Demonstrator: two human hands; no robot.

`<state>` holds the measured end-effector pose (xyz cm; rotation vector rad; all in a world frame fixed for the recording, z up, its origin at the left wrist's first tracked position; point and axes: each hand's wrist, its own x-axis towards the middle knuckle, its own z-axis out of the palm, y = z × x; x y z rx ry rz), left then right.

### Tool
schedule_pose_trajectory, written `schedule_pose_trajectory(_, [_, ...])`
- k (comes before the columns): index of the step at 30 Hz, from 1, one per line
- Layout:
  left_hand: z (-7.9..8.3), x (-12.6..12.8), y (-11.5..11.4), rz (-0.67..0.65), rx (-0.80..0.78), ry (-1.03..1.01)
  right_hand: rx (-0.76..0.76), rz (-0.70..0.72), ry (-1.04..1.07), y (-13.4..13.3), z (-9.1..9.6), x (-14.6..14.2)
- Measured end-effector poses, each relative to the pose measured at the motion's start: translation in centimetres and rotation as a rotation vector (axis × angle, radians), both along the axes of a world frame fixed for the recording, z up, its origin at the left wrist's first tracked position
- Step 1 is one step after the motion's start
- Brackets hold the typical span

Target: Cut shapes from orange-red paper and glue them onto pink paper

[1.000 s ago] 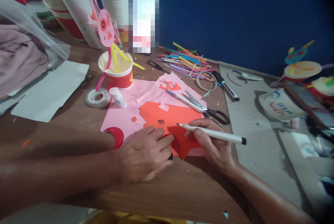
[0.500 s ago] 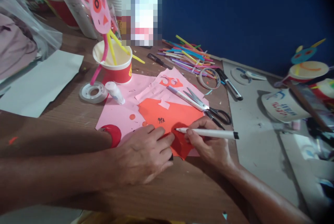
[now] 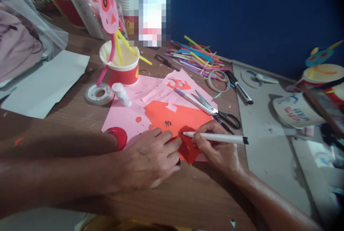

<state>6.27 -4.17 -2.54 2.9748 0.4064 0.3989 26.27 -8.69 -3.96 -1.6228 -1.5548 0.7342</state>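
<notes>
My right hand [image 3: 219,150] pinches a white marker pen [image 3: 225,137] with a black end, its bare tip at the orange paper [image 3: 158,111]. Small black marks are written on that sheet, left of the tip. My left hand [image 3: 152,159] rests on the sheet's lower left, fingers curled. A black piece [image 3: 178,161], apparently the pen's cap, peeks out from beneath those fingers and is mostly hidden. Pink paper [image 3: 115,118] lies underneath. Just beyond my right hand are black-handled scissors [image 3: 228,118] and a second pen [image 3: 192,100].
A paper cup [image 3: 125,75] holding a pink paper figure stands behind, near a tape roll [image 3: 99,94] and a white tube [image 3: 121,94]. Colourful straws [image 3: 196,57] are heaped at the back, with a clear ring [image 3: 219,81] and black marker [image 3: 242,91]. Another cup [image 3: 295,111] lies right.
The whole view has shifted slightly, so everything appears a little further right. Both hands keep nearly the same pose, with the pen tip still at the orange paper.
</notes>
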Motion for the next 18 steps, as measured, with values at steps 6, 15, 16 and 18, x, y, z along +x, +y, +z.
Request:
schedule_pose_trajectory(6, [-0.03, 0.01, -0.09, 0.013, 0.0, -0.004, 0.005, -0.015, -0.029, -0.05, -0.02, -0.05])
schedule_pose_trajectory(15, [-0.22, -0.03, -0.02, 0.002, 0.006, -0.006, 0.054, 0.032, -0.082, 0.17, 0.3, -0.19])
schedule_pose_trajectory(16, [-0.23, -0.02, -0.01, -0.004, 0.004, -0.003, 0.06, 0.038, -0.088, 0.21, 0.34, -0.22])
schedule_pose_trajectory(18, [-0.21, 0.0, -0.02, -0.009, 0.004, 0.0, 0.068, 0.044, -0.102, 0.27, 0.41, -0.27])
